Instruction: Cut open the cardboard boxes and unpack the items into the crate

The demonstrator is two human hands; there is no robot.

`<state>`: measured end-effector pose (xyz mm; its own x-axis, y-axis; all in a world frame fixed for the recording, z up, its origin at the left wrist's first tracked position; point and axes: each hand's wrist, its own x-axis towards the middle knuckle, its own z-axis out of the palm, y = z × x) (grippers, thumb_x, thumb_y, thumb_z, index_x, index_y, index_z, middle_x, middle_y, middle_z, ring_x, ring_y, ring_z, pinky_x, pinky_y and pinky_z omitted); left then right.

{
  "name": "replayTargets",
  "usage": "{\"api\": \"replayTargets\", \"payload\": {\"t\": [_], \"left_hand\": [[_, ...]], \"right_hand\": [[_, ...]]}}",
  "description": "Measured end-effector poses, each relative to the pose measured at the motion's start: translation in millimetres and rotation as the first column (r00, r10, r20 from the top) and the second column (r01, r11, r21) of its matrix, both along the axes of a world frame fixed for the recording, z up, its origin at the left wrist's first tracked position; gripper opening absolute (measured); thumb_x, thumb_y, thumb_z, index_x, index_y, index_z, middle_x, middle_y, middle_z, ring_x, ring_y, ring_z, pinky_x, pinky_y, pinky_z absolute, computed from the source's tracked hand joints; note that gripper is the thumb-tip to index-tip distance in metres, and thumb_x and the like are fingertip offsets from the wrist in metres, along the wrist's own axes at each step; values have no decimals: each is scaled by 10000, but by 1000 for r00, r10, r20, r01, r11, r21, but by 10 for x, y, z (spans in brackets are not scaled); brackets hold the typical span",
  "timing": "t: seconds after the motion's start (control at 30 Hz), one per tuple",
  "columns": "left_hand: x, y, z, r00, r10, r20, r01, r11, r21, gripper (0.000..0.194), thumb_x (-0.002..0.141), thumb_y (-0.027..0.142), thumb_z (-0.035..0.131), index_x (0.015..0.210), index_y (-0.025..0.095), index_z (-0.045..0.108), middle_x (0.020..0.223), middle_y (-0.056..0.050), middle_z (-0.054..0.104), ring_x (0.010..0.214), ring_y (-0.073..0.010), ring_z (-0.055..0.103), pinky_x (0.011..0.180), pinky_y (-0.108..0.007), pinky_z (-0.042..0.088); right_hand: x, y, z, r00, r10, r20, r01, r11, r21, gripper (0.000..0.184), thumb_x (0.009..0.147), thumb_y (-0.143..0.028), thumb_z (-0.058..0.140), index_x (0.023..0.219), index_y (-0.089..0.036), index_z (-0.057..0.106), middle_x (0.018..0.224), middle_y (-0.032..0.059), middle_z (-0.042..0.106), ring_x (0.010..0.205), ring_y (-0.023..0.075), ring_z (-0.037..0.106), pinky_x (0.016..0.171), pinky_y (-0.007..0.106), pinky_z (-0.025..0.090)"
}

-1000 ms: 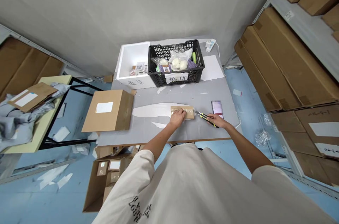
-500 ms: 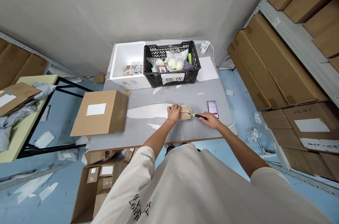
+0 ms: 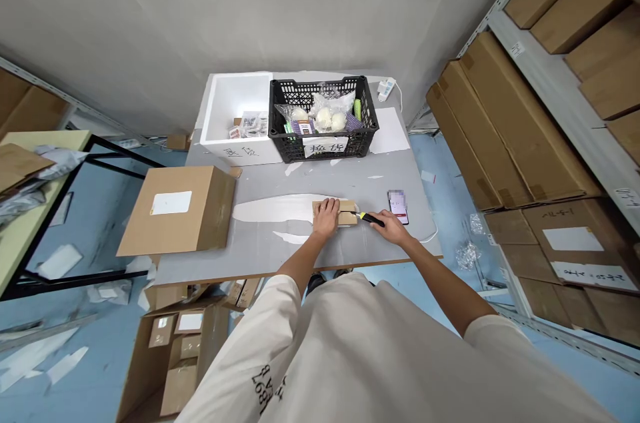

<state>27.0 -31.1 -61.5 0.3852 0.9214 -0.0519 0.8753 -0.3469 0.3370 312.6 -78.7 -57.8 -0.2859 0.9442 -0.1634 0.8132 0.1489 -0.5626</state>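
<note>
A small brown cardboard box lies on the grey table in front of me. My left hand rests over its left part, fingers bent across the top, holding it down. In my right hand is a black and yellow utility knife, its handle gripped and its blade pointing left. The blade tip touches the box top near the right end, at a dark line running along the middle. A smartphone with a lit screen lies just beyond my right hand.
At the back stand a white foam box and a black plastic crate with bagged items. A large carton sits on the left of the table. Shelves of cartons rise on the right. An open carton stands below left.
The view has shifted slightly. The knife's blade remains at the right part of the small box, and my left hand stays on the box.
</note>
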Motion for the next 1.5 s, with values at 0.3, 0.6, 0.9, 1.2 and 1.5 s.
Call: {"api": "replayTargets", "payload": {"t": [0.3, 0.6, 0.9, 1.2, 1.5], "left_hand": [[-7, -13, -46, 1000, 6, 0, -6, 1000, -4, 534, 1017, 286, 342, 1550, 283, 357, 1551, -114, 450, 1464, -288, 322, 1171, -485, 254], [-21, -35, -106, 1000, 6, 4, -6, 1000, 30, 518, 1026, 281, 338, 1542, 267, 375, 1523, -117, 484, 1455, -283, 346, 1168, -473, 266], [-123, -101, -47, 998, -63, 30, 60, 995, 83, 578, 995, 386, 447, 1541, 209, 379, 1592, -137, 390, 1489, -312, 289, 1203, -495, 217], [-472, -567, 45, 997, -69, -44, 68, 998, -13, 470, 947, 172, 451, 1414, 221, 474, 1359, -132, 543, 1208, -280, 532, 981, -414, 426], [-504, -337, -14, 998, 3, 70, -4, 1000, 6, 416, 982, 248, 466, 1395, 202, 471, 1460, -148, 478, 1281, -285, 519, 1067, -443, 432]], "right_hand": [[150, 114, -66, 998, 6, 69, -9, 999, 52, 487, 977, -492, 527, 1427, -324, 607, 1130, 106, 635, 1078, 305, 568, 971, 431, 454], [275, 280, -21, 976, -198, 93, 186, 975, 122, 471, 976, -482, 508, 1380, -272, 627, 1195, 126, 637, 1111, 330, 547, 980, 440, 427], [175, 525, -33, 975, -213, -64, 214, 977, 15, 461, 917, -503, 593, 1272, -219, 672, 1144, 114, 671, 1100, 299, 607, 983, 410, 470], [-737, 807, -46, 885, -197, -423, 121, 972, -199, 373, 909, -483, 610, 1175, -227, 662, 1194, 67, 710, 1112, 243, 639, 1005, 375, 477], [-790, 642, -171, 830, -273, -486, 125, 941, -316, 404, 885, -583, 594, 1083, -233, 621, 1083, 45, 721, 1012, 221, 654, 934, 356, 500]]}}
